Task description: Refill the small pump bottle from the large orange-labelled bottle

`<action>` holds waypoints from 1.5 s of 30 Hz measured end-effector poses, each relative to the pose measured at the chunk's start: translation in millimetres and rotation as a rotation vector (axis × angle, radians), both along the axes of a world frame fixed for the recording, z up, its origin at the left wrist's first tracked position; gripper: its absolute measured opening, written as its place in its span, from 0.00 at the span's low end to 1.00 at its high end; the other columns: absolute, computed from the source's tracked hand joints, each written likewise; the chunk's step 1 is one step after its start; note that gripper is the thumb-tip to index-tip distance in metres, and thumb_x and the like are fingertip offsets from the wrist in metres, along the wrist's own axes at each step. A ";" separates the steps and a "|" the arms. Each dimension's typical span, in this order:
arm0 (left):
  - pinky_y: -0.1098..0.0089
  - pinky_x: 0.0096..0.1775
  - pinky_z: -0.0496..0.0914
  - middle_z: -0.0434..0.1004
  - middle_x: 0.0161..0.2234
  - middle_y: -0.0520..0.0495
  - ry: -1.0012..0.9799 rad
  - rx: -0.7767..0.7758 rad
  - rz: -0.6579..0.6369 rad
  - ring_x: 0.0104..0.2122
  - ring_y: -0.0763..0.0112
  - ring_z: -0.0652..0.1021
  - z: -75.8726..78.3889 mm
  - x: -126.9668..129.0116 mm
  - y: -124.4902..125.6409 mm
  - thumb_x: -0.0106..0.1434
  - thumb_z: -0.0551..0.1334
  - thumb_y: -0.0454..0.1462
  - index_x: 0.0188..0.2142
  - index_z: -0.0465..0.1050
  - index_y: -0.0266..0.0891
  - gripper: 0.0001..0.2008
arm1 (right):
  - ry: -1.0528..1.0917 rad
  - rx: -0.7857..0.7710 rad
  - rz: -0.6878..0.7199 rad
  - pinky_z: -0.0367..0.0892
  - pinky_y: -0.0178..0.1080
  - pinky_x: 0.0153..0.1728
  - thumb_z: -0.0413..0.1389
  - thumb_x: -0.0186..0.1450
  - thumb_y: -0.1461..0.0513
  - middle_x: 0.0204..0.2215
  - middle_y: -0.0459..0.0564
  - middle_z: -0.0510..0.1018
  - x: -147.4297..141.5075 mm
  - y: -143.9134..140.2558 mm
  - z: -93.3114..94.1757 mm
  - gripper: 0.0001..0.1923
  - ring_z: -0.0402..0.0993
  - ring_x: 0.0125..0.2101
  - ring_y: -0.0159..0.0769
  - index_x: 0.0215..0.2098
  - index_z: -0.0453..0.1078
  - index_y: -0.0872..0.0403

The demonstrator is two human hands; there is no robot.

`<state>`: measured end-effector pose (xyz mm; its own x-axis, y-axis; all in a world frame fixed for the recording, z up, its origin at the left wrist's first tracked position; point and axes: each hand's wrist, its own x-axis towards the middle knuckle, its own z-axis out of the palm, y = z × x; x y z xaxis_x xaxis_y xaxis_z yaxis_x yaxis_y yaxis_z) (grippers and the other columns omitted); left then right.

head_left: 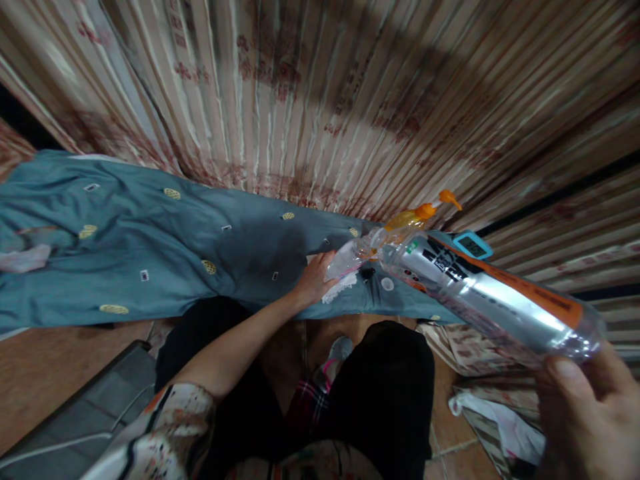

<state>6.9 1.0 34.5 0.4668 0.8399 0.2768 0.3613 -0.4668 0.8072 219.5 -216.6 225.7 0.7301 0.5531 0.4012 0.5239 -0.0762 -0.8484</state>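
Your R hand (593, 407) grips the base end of the lg. clear plastic bottle w/ orange-and-silver label (493, 287), tilted, neck down toward your L. Your L hand (317, 279) is closed on a sm. clear bottle (345, 257) over the teal pineapple-print cloth (250, 240); its neck is by the lg. one's, can't tell if touching. Orange pump bottle (407, 219) is just behind the necks, blue-framed digital timer (473, 245) behind the lg. bottle, wht. round cap (387, 284) nr. the lg. bottle's neck, wht. lacy piece (340, 288) under the sm. bottle.
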 end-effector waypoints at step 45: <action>0.55 0.55 0.71 0.74 0.54 0.42 -0.005 -0.003 0.006 0.54 0.55 0.75 1.7 0.0 -0.7 0.59 0.69 0.33 0.60 0.61 0.41 0.31 | 0.011 0.057 0.059 0.63 0.58 0.58 0.69 0.46 0.52 0.45 0.53 0.81 4.2 1.9 3.4 0.35 0.75 0.51 0.57 0.53 0.78 0.49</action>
